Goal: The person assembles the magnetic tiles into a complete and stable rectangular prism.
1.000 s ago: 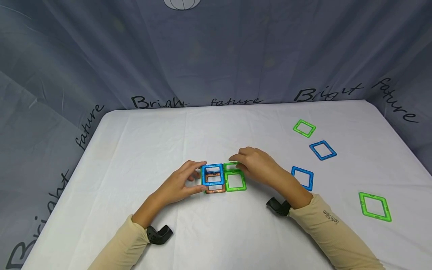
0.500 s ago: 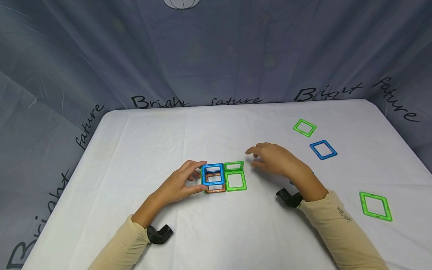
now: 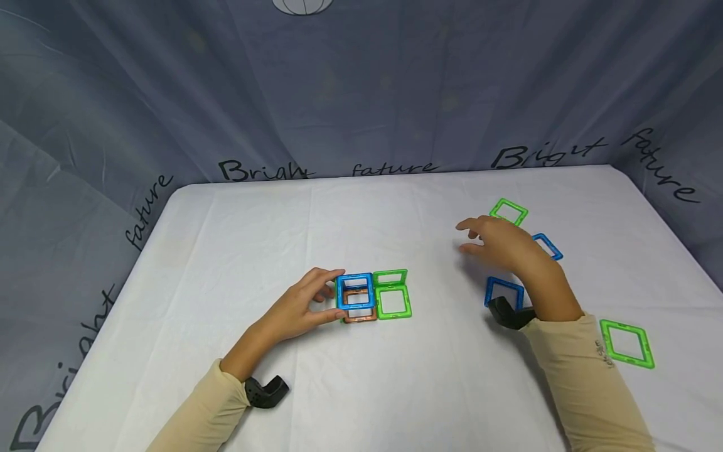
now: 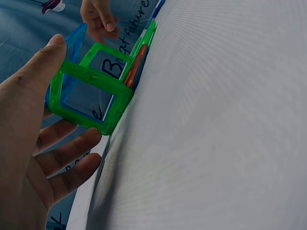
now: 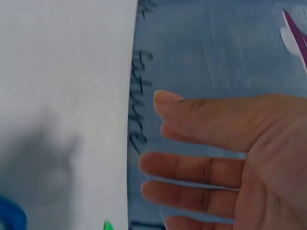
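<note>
In the head view, my left hand (image 3: 302, 301) holds a small box of magnetic tiles, thumb and index finger on opposite edges of its blue top tile (image 3: 356, 306). An orange tile (image 3: 361, 319) shows beneath the blue one. In the left wrist view, a green tile (image 4: 86, 73) stands upright as the box's side wall. Joined at the right are a flat green tile (image 3: 393, 316) and an upright green tile (image 3: 391, 273) at its back edge. My right hand (image 3: 503, 245) hovers over the table with fingers relaxed; the right wrist view shows nothing in it.
Loose tiles lie to the right: a green one (image 3: 515, 204) at the back, a blue one (image 3: 556, 252) partly behind my right hand, another blue one (image 3: 505, 282) near the wrist, and a green one (image 3: 627, 360) beyond the sleeve. A curtain (image 3: 361, 94) hangs behind the white table (image 3: 254, 238).
My right hand has left the upright green tile and moved right and farther back, toward the loose tiles. My left hand and the tile box have stayed in place.
</note>
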Demonstrator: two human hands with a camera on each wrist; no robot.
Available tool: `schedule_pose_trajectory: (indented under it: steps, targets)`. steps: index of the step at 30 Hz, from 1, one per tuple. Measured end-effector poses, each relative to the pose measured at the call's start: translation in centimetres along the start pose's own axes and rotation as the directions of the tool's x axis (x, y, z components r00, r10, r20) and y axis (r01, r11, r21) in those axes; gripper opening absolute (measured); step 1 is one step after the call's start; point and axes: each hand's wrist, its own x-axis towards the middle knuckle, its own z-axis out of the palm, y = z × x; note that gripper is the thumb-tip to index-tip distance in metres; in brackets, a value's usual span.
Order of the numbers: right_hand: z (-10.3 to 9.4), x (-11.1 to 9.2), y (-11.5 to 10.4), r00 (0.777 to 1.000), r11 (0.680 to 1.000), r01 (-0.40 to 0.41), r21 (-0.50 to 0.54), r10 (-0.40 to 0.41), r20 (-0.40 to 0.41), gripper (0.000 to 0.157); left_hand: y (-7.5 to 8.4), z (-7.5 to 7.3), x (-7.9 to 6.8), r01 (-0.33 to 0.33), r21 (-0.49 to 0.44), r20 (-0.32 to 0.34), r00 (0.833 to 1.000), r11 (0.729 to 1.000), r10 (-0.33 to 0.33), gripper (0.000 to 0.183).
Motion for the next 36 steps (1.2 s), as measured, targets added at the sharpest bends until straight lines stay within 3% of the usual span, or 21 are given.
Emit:
schedule_pose_trajectory:
  steps: [6, 11, 24, 32, 36]
  targets:
    - [-1.1, -0.3, 3.5, 0.99, 0.99, -0.138, 0.031, 0.137, 0.026, 0.058, 0.1, -0.1, 0.0, 0.013, -0.003, 0.007, 1.0, 1.0, -0.013, 0.067]
    - [-1.5, -0.5, 5.7, 0.981, 0.98, -0.194, 0.044, 0.193, 0.033, 0.066, 0.1, -0.1, 0.0, 0.013, 0.001, 0.01, 1.0, 1.0, -0.013, 0.068]
    - [-0.9, -0.8, 9.0, 0.937, 0.937, -0.349, 0.011, 0.348, 0.032, 0.073, 0.1, 0.0, 0.0, -0.014, 0.005, -0.001, 1.0, 1.0, 0.014, 0.068]
    - [-0.1, -0.7, 10.4, 0.885, 0.889, -0.458, 0.012, 0.455, 0.101, 0.083, 0.1, 0.0, 0.0, 0.004, 0.007, 0.008, 1.0, 1.0, -0.004, 0.068]
    - [0.2, -0.6, 10.4, 0.879, 0.883, -0.469, 0.01, 0.465, 0.107, 0.081, 0.0, 0.0, 0.0, 0.001, 0.006, 0.006, 1.0, 1.0, -0.001, 0.068]
